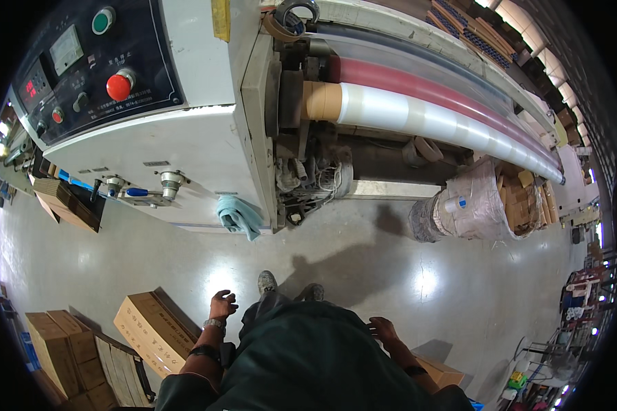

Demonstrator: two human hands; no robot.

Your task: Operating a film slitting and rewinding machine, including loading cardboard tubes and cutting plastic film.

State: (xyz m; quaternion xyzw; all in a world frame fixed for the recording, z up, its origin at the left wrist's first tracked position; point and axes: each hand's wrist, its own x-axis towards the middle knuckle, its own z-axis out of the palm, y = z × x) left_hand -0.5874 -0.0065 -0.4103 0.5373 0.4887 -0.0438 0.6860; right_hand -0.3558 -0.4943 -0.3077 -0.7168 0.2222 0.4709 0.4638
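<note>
While the left hand (223, 306) hangs with half-open fingers holding nothing, near a carton (151, 330), the right hand (384, 328), near a box (443, 373), shows too little of its fingers to tell their opening or hold. Beyond, a machine (192, 147) carries a white roll (432, 122).

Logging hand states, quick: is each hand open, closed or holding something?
Left hand: open and empty, fingers loosely curled.
Right hand: nothing seen in it; whether open or closed cannot be told.
</note>
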